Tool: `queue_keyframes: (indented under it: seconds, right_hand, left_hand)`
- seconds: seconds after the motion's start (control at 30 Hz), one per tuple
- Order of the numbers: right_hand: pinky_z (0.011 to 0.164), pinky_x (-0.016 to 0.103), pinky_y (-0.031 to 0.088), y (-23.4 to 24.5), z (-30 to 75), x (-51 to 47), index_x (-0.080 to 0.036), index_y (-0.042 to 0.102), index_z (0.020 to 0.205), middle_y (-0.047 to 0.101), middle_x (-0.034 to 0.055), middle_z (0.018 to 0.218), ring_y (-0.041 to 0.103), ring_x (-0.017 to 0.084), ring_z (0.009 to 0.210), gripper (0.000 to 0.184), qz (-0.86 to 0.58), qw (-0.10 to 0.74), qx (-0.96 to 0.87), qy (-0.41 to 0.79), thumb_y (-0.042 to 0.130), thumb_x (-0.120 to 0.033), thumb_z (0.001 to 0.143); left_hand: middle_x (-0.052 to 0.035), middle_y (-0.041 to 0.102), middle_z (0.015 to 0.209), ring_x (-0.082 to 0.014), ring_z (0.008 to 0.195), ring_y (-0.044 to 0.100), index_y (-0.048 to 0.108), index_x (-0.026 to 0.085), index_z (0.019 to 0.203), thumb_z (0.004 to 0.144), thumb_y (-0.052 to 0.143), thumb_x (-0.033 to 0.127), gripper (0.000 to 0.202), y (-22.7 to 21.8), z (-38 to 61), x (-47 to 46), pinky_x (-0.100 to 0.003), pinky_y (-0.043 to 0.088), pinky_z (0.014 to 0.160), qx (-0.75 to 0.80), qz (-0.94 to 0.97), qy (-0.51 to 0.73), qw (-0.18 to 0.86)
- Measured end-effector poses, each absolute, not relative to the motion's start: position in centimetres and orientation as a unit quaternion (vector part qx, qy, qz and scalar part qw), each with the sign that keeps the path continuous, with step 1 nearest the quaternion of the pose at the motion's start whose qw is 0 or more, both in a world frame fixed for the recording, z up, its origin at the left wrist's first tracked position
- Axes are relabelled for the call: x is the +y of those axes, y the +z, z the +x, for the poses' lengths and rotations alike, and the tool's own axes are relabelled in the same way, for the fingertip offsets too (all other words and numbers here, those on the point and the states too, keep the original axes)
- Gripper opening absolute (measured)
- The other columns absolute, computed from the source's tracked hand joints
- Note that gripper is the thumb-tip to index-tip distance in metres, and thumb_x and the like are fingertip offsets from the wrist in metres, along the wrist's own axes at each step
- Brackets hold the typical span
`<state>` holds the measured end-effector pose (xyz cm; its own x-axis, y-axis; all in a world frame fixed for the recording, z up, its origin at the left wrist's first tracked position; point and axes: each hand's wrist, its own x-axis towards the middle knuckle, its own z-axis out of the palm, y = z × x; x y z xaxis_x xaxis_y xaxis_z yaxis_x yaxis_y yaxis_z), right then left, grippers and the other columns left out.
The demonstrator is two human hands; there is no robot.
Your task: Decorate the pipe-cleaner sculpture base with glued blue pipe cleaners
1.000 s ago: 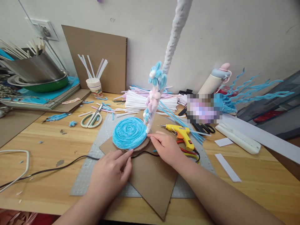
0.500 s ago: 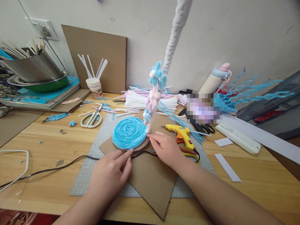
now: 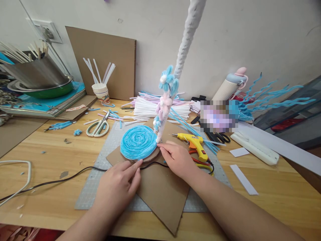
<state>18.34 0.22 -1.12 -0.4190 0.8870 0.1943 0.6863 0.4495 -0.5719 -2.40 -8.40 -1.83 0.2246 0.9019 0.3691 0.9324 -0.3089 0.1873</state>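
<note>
A round coil of blue pipe cleaners lies on a cardboard disc, its brown edge showing at the lower right. At the disc's right side stands a tall white wrapped stem, tilted, with blue and pink pipe-cleaner flowers along its lower part. My left hand rests at the near edge of the disc, index finger stretched out and touching it. With its index fingertip, my right hand presses at the foot of the stem; its other fingers are partly hidden. Neither hand grasps anything visible.
A yellow glue gun lies just right of my right hand, its black cord crossing the table. Scissors lie at left. Behind are bundles of pipe cleaners, a paper cup and a bottle. Cardboard covers the cutting mat.
</note>
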Motion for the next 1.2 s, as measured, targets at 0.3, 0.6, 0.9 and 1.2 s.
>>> queue_keyframes:
  seconds: [0.3, 0.6, 0.9, 1.2]
  right_hand:
    - [0.068, 0.026, 0.044, -1.1, 18.4, 0.2, -0.019, 0.071, 0.109, 0.068, 0.0043, 0.086, 0.064, 0.017, 0.078, 0.032, -0.481, 0.243, -0.816, 0.208, 0.043, -0.024, 0.094]
    - [0.070, 0.026, 0.044, -1.1, 18.3, 0.4, -0.019, 0.071, 0.109, 0.068, 0.0043, 0.086, 0.064, 0.017, 0.080, 0.033, -0.482, 0.241, -0.816, 0.208, 0.043, -0.024, 0.094]
    - [0.067, 0.025, 0.044, -1.0, 18.4, 0.2, -0.022, 0.072, 0.108, 0.068, 0.0033, 0.085, 0.064, 0.016, 0.078, 0.031, -0.486, 0.239, -0.817, 0.198, 0.043, -0.024, 0.094]
    - [0.062, 0.029, 0.036, -1.3, 17.0, -0.2, -0.024, 0.071, 0.096, 0.070, 0.0019, 0.084, 0.064, 0.018, 0.074, 0.022, -0.529, 0.226, -0.814, 0.084, 0.060, -0.041, 0.088]
  left_hand:
    - [-0.0024, 0.069, 0.074, -0.0172, 0.064, 0.065, 0.071, 0.023, 0.110, 0.093, 0.043, 0.029, 0.034, -1.8, -2.2, -8.4, -0.028, 0.047, 0.056, -0.600, -0.771, -0.211, 0.023]
    - [-0.0038, 0.072, 0.087, -0.0190, 0.074, 0.068, 0.071, 0.023, 0.111, 0.094, 0.042, 0.031, 0.035, -2.0, -2.3, -8.5, -0.030, 0.052, 0.062, -0.610, -0.764, -0.209, -0.006]
    - [-0.0044, 0.073, 0.087, -0.0185, 0.072, 0.068, 0.072, 0.023, 0.107, 0.093, 0.042, 0.031, 0.035, -2.0, -2.2, -8.4, -0.030, 0.053, 0.061, -0.612, -0.761, -0.217, 0.008]
    - [-0.0031, 0.074, 0.090, -0.0183, 0.074, 0.068, 0.072, 0.025, 0.107, 0.093, 0.044, 0.030, 0.032, -2.1, -2.2, -8.6, -0.028, 0.052, 0.061, -0.614, -0.757, -0.224, 0.007]
